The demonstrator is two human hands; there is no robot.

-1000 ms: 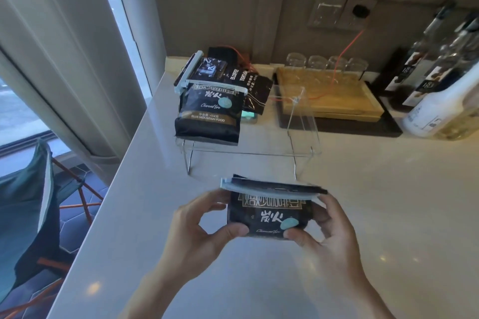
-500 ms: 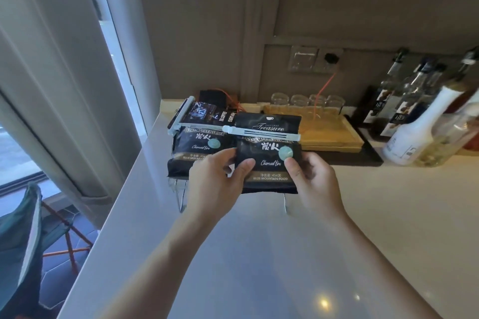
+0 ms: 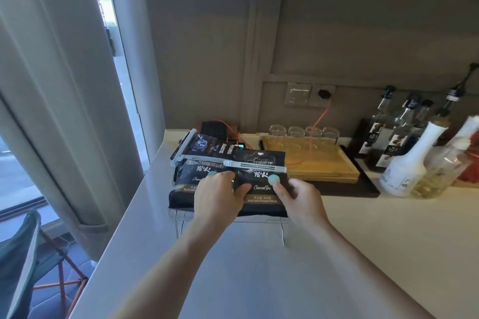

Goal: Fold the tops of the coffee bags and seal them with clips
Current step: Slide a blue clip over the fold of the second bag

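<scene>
A black coffee bag (image 3: 261, 198) with a folded top lies on the clear stand (image 3: 259, 220), a pale blue clip (image 3: 255, 165) clamped across its fold. My left hand (image 3: 219, 198) grips its left side and my right hand (image 3: 302, 201) its right side. Beside it on the left lies a second black coffee bag (image 3: 185, 184), sealed with its own pale clip (image 3: 197, 157). Behind these sit more dark bags (image 3: 207, 144), one with a clip (image 3: 182, 144) along its left edge.
A wooden tray (image 3: 324, 163) on a black mat stands behind the stand, with several glasses (image 3: 303, 133) at its back. Syrup bottles (image 3: 404, 124) and a white bottle (image 3: 407, 163) crowd the right. An orange cable (image 3: 320, 119) hangs from the wall socket. The counter edge drops off at left.
Both hands carried the clipped bag from near my body forward and set it on the stand, to the right of the first sealed bag. My view tilted upward.
</scene>
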